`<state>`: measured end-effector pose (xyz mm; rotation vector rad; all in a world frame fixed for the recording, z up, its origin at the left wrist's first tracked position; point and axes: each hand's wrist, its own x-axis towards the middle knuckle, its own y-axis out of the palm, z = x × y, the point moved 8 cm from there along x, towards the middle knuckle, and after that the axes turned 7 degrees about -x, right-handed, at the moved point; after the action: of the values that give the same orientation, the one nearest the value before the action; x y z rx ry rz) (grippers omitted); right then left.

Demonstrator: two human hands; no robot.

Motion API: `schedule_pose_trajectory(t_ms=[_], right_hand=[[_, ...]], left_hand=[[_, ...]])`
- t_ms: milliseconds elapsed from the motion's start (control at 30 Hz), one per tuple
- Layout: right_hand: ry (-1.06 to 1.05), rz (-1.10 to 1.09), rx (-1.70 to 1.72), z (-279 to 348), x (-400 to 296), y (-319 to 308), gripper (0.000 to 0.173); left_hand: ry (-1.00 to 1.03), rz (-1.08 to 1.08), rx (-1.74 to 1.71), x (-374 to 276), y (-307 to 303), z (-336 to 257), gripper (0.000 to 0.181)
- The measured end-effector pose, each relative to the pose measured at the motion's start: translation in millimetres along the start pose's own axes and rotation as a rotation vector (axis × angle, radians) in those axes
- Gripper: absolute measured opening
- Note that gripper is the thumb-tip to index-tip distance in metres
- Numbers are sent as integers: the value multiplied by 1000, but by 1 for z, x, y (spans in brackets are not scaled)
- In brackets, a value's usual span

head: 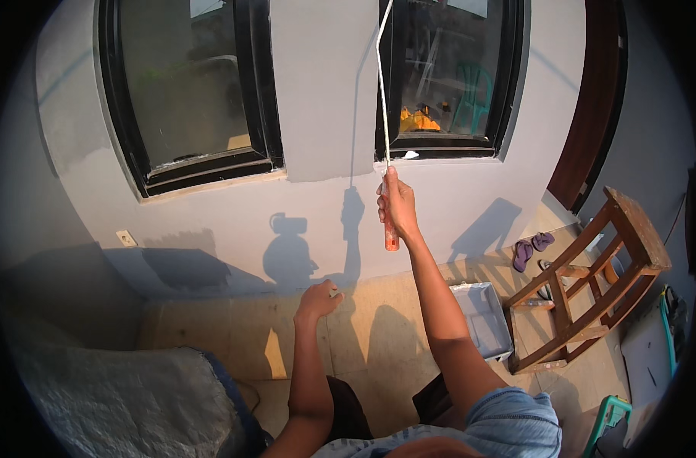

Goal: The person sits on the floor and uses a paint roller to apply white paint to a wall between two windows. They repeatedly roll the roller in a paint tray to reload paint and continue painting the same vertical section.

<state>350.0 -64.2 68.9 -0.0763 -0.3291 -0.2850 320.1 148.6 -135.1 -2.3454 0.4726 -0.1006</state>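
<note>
My right hand (399, 205) is wrapped around the worn red handle of a paint roller (391, 236), thumb up along it. The roller's long, bent white metal rod runs upward past the right window frame (439, 152), and its head lies beyond the top edge of the view. Lower down, my left hand (320, 299) hovers with nothing in it, fingers loosely curled and thumb apart. Before me stands a grey painted wall (330, 137), darker in the strip between two black-framed windows. A white blob (411, 154) marks the right window's lower frame.
A grey-smeared paint tray (480, 320) rests on the tiled floor beside a wooden stool (582, 297). Purple sandals (522, 256) lie near the wall. A covered bulky object (147, 401) fills the lower left. A wall socket (127, 238) sits low on the left.
</note>
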Motion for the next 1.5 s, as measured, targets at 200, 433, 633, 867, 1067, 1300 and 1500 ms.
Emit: schedule_pose_trajectory(t_ms=[200,433,633,867,1067,1300,1500], right_hand=[[105,-15,39,-106,-55,-9,56],[189,10,71,-190,-125,-6,54],[279,41,108,-248,-189,-6,54],[468,-33,188,-301,-257,-8,44],[518,-60,89,-313,-277,-18,48],[485,-92,64,-314,-286,-25,45],[432,-84,73,-293,-275,-17,44]], left_hand=[[-26,42,13,-4,1,-7,46],[33,-35,36,-1,2,2,45],[37,-32,49,-3,3,-1,45],[-21,62,57,-9,2,-15,43],[-47,64,94,-15,-1,-21,45],[-62,73,94,-14,3,-25,45],[-41,70,122,-10,6,-17,46]])
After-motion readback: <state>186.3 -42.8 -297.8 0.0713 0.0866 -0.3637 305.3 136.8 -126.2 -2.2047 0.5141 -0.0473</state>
